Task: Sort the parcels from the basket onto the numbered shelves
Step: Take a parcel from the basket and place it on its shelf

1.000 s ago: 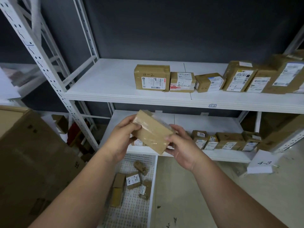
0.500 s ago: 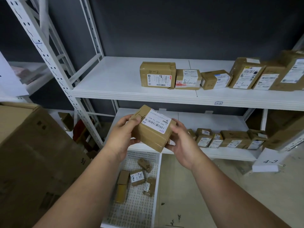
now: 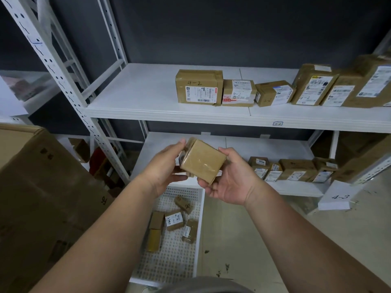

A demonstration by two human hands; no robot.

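Dark grey wall (image 3: pixel 232 28) behind white perforated steel uprights (image 3: pixel 63 81). Pale beige floor (image 3: pixel 254 240), scuffed with dark marks. Large cardboard carton (image 3: pixel 38 197) at left.

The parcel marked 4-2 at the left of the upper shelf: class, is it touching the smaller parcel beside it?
Touching. In the head view the parcel marked 4-2 stands flush against the smaller parcel, with no strip of white shelf between them.
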